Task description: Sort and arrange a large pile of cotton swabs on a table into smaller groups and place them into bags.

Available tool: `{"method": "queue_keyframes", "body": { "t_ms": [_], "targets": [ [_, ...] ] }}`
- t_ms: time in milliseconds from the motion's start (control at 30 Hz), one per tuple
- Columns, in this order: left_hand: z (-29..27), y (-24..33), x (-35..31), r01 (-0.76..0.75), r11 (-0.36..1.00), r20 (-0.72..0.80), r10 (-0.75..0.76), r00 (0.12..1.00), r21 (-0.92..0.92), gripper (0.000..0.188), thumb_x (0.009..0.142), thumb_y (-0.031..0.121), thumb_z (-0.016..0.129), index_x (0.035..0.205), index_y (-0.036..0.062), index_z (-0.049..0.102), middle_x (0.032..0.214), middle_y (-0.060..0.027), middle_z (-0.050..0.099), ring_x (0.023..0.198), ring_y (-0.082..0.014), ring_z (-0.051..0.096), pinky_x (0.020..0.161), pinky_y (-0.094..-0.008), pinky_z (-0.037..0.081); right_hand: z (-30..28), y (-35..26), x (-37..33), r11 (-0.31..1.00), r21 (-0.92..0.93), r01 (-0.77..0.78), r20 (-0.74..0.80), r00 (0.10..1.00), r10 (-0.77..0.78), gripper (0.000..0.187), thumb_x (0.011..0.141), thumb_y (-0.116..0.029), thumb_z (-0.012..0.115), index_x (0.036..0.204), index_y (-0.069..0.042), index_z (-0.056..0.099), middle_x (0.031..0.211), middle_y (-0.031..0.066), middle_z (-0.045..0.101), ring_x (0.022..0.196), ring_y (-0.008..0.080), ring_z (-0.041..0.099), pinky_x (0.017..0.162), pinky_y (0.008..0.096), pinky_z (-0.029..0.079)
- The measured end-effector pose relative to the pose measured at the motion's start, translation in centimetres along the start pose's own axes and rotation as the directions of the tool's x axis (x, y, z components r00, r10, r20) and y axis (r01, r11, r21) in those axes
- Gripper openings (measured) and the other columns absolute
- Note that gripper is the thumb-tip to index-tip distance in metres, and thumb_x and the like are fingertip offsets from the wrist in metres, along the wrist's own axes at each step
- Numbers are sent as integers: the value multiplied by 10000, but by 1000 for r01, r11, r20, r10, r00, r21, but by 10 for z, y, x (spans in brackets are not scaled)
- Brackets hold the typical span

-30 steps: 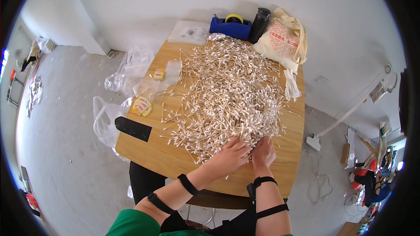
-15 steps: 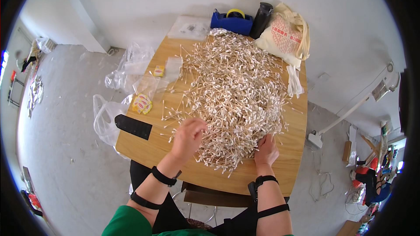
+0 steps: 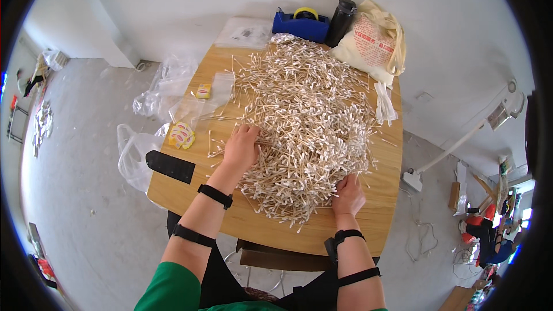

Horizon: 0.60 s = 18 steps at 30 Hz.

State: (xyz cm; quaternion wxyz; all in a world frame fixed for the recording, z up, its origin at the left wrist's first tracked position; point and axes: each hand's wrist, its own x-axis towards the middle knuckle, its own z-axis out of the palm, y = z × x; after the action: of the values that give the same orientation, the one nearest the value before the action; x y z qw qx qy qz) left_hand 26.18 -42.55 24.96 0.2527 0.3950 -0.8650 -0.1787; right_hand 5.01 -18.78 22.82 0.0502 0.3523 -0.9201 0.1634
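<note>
Your left hand [image 3: 241, 147] touches the cotton swabs [image 3: 308, 129] at their left edge, your right hand [image 3: 348, 194] at their near right. I cannot tell whether these 2 grip any.

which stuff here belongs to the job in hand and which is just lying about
Likely the job:
cotton swabs, left hand and right hand at the pile's edges

Seemingly just lying about, untouched:
blue tape dispenser
black bottle
cream cloth bag
black flat piece

Green short-sleeved top [image 3: 170, 289]; black arm straps [image 3: 193, 235], one bearing dark box [image 3: 330, 249]; black trousers [image 3: 220, 279].
</note>
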Motion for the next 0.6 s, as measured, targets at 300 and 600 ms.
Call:
{"method": "queue_keyframes", "body": {
  "t_ms": [300, 600],
  "targets": [
    [-2, -19, 23, 298, 842, 66, -302, 951, -449, 161, 861, 64, 597, 1013, 22, 629, 878, -168, 668, 804, -350, 647, 695, -405, 520, -4, -10, 1, 999, 41, -28, -57, 998, 31, 68, 870, -116, 580, 824, -102, 531, 809, 115, 639, 710, 367, 615, 598, 484, 477],
    [-25, 29, 18, 74, 981, 66, -63, 996, -178, 126, 884, 122, 630, 993, 64, 655, 938, -127, 641, 879, -357, 633, 742, -440, 509, -9, -9, 2, 998, 47, -29, -55, 998, 31, 100, 850, -137, 624, 804, -121, 537, 810, 77, 631, 701, 331, 619, 587, 459, 484]
  ]
}}
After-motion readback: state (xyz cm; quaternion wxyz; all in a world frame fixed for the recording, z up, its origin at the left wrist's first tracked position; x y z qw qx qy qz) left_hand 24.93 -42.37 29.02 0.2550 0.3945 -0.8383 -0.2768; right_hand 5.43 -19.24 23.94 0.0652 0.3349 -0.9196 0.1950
